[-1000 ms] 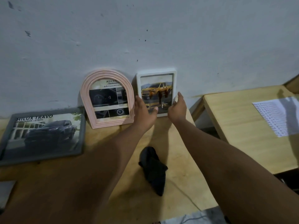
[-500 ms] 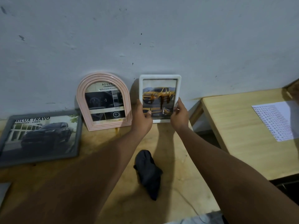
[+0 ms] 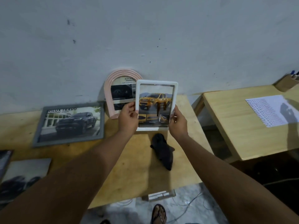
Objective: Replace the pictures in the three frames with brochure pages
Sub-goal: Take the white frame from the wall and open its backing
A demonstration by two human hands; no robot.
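I hold a white rectangular frame (image 3: 156,83) with a yellow pickup page in it, lifted off the table and facing me. My left hand (image 3: 127,118) grips its left edge and my right hand (image 3: 178,124) grips its right edge. Behind it, a pink arched frame (image 3: 113,88) with a car-interior page leans on the wall, partly covered by the white frame. A grey frame (image 3: 69,124) with a dark pickup page leans on the wall to the left.
A black cloth (image 3: 162,150) lies on the wooden table (image 3: 134,175) below the white frame. Loose pictures (image 3: 24,173) lie at the left edge. A second table (image 3: 239,126) on the right carries a printed sheet (image 3: 271,110) and a pen holder (image 3: 286,84). A sandalled foot (image 3: 159,214) shows below.
Both hands have lifted the white frame away from the wall and pulled it toward me. The camera has tilted down and back, showing more of the table and floor.
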